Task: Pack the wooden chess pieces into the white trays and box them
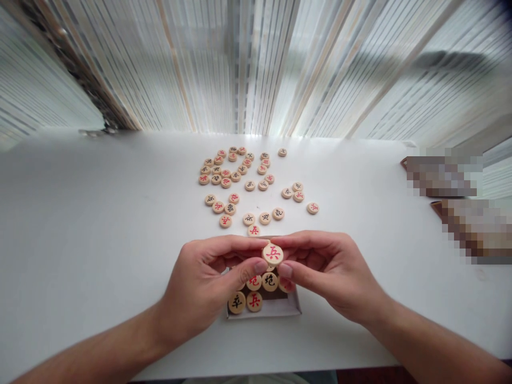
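Observation:
Both hands meet over a small shallow box [294,308] near the table's front edge. A round wooden chess piece with a red character [272,254] is pinched between the fingertips of my left hand [208,288] and my right hand [328,272], held face up above the box. Inside the box lie several more pieces, some red-marked, some black-marked [237,302]. Many loose wooden pieces [240,181] are scattered on the white table [100,224] beyond my hands, the nearest one [253,230] just past my fingers.
Vertical blinds hang behind the table's far edge. At the right edge of the table are two blurred-out objects [444,173]. A small dark item [94,130] lies at the far left corner.

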The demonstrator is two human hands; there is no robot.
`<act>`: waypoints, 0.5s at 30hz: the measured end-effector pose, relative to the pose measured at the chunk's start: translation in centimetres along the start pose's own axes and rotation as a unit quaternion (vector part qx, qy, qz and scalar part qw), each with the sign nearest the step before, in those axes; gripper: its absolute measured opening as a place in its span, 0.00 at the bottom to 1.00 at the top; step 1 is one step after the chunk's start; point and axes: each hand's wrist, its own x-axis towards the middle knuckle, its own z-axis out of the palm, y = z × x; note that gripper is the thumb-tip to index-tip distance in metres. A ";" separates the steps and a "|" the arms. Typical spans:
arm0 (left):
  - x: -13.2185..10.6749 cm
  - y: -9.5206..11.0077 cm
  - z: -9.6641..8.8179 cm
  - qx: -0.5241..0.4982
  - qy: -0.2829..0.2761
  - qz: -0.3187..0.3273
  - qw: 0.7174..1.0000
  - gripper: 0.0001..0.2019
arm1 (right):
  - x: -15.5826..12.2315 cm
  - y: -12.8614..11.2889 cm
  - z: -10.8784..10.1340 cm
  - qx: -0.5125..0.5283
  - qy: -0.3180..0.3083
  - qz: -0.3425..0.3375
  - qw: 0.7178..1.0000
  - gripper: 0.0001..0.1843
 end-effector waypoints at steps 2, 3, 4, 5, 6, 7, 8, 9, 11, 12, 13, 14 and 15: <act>0.0 0.0 0.0 0.009 -0.005 -0.002 1.000 0.12 | 0.0 0.0 0.0 0.004 -0.002 0.001 1.000 0.18; 0.0 0.0 0.0 0.011 -0.010 -0.004 1.000 0.11 | -0.1 0.0 0.0 0.005 -0.004 0.002 1.000 0.18; 0.0 0.0 0.0 0.012 -0.016 -0.006 1.000 0.11 | -0.1 0.0 0.0 0.004 -0.005 0.001 1.000 0.19; 0.0 0.0 0.0 0.012 -0.022 -0.007 1.000 0.11 | -0.1 0.0 0.0 0.001 -0.006 0.000 1.000 0.19; 0.0 0.1 0.0 0.013 -0.028 -0.008 1.000 0.11 | -0.2 0.0 0.0 -0.003 -0.005 -0.003 1.000 0.20; 0.0 0.1 0.0 0.014 -0.031 -0.008 0.999 0.11 | -0.2 0.1 0.0 -0.008 -0.004 -0.007 1.000 0.20; 0.0 0.1 0.1 0.018 -0.033 -0.008 0.999 0.11 | -0.2 0.1 -0.1 -0.013 -0.004 -0.011 1.000 0.20; 0.0 0.0 0.1 0.022 -0.032 -0.006 0.999 0.11 | -0.2 0.2 -0.1 -0.016 -0.004 -0.016 1.000 0.20; -0.1 0.0 0.0 0.030 -0.031 -0.006 0.999 0.11 | -0.2 0.3 -0.2 -0.019 -0.007 -0.028 0.999 0.20; -0.1 -0.1 0.0 0.032 -0.031 -0.005 0.999 0.11 | -0.2 0.4 -0.3 -0.022 -0.010 -0.035 0.999 0.20; -0.1 -0.1 0.0 0.035 -0.031 -0.005 0.999 0.12 | -0.2 0.4 -0.3 -0.027 -0.012 -0.042 0.999 0.21; -0.1 -0.2 -0.1 0.036 -0.032 -0.005 0.999 0.12 | -0.2 0.5 -0.4 -0.033 -0.013 -0.050 0.998 0.21; -0.1 -0.2 -0.1 0.038 -0.033 -0.007 0.999 0.13 | -0.1 0.5 -0.4 -0.042 -0.015 -0.060 0.997 0.21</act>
